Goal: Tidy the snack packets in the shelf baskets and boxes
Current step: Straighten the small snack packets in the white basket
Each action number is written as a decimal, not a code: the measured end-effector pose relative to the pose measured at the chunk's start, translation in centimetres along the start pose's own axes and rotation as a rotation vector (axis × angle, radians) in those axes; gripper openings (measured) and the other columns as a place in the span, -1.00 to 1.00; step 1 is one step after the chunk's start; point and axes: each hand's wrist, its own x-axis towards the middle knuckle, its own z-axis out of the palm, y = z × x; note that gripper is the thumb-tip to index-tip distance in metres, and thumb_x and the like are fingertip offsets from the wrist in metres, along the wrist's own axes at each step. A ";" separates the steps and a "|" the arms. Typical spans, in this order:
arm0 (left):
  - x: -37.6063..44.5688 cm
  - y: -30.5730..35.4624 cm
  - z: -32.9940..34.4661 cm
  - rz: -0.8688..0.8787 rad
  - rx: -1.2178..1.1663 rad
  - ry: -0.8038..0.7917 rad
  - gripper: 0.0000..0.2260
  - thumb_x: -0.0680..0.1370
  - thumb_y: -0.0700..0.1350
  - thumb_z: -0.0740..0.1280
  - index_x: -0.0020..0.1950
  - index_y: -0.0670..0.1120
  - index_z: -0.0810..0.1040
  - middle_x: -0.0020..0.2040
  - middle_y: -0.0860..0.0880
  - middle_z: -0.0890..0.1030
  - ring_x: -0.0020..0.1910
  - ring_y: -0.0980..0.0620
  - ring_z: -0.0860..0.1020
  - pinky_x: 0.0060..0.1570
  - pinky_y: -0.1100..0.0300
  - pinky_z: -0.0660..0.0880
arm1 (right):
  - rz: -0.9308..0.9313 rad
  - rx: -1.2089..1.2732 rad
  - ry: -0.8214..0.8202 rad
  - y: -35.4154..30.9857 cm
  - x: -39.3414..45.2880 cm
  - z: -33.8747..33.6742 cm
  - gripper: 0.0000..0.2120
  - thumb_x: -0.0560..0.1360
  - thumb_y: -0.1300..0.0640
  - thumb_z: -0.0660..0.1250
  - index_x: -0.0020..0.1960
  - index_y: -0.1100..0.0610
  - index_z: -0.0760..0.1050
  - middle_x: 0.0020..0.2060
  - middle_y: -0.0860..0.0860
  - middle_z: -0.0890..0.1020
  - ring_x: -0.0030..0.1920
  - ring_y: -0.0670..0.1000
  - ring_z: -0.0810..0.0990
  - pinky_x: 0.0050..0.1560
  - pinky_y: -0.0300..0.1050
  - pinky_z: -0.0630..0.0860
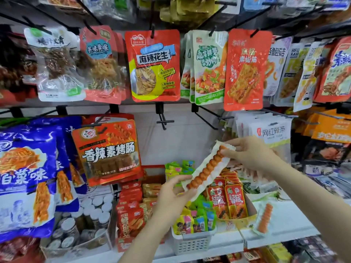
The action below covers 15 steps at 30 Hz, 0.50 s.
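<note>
One long sausage packet [206, 167] is being pinched at its ends by the left hand [171, 194] and right hand [250, 152], held tilted above the white basket [191, 242].

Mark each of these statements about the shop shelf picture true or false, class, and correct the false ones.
1. Both hands hold one long clear packet with an orange spiral snack inside. True.
2. The left hand holds the packet's upper end. False: it holds the lower end; the right hand pinches the upper end.
3. A second spiral snack packet lies on the white shelf to the right. True.
4. The white basket holds glass jars. False: it holds small colourful packets.
5. Every hook above the hands carries packets. False: two black hooks hang bare.
</note>
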 end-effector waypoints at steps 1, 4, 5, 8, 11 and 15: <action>1.0 -0.5 0.3 0.037 0.075 0.010 -0.71 0.46 -0.20 0.51 0.04 0.13 0.59 0.14 0.06 0.62 -0.01 0.10 0.62 -0.16 0.26 0.54 | -0.061 -0.117 0.091 0.3 0.2 0.1 -0.86 0.52 0.03 0.41 0.06 -0.02 0.62 -0.59 -0.15 0.58 -0.56 -0.29 0.53 -0.56 -0.50 0.33; 3.9 -2.8 0.7 0.200 0.409 0.008 -0.76 0.51 -0.13 0.46 0.10 0.09 0.52 0.20 0.07 0.47 0.11 0.16 0.53 0.06 0.23 0.54 | -0.202 -0.326 0.325 1.4 0.6 0.9 -0.84 0.52 0.09 0.38 0.07 0.06 0.66 -0.56 -0.11 0.56 -0.55 -0.17 0.53 -0.51 -0.38 0.44; 4.8 -3.7 0.7 0.268 0.518 -0.010 -0.78 0.51 -0.10 0.45 0.12 0.05 0.54 0.19 0.08 0.45 0.19 0.12 0.49 0.17 0.17 0.50 | -0.217 -0.388 0.357 2.0 0.8 1.4 -0.85 0.52 0.11 0.36 0.04 0.09 0.66 -0.52 -0.05 0.58 -0.51 -0.09 0.55 -0.43 -0.19 0.53; 6.8 -5.4 1.0 0.319 0.750 -0.146 -0.54 0.47 0.20 0.41 0.27 -0.03 0.54 0.30 -0.01 0.41 0.41 -0.02 0.31 0.40 0.01 0.29 | -0.177 -0.591 0.361 4.0 1.5 3.4 -0.76 0.55 0.11 0.27 0.17 0.09 0.58 -0.34 0.16 0.65 -0.30 0.24 0.61 -0.31 0.05 0.55; 8.9 -5.8 2.2 0.199 1.158 -0.397 -0.10 0.34 0.57 0.04 0.52 0.05 0.26 0.58 0.00 0.15 0.57 -0.05 0.01 0.53 -0.12 -0.08 | -0.146 -0.754 0.305 5.3 2.8 5.3 -0.65 0.57 0.12 0.21 0.35 -0.01 0.45 -0.19 0.17 0.68 -0.15 0.26 0.65 -0.21 0.05 0.54; 10.8 -5.8 2.4 0.148 1.322 -0.571 -0.19 0.42 0.55 -0.04 0.55 0.13 0.17 0.59 0.09 0.15 0.59 0.00 -0.06 0.50 -0.21 -0.22 | -0.145 -0.757 0.262 5.8 4.7 7.4 -0.62 0.57 0.15 0.21 0.38 -0.02 0.43 -0.20 0.12 0.68 -0.12 0.26 0.63 -0.21 -0.01 0.49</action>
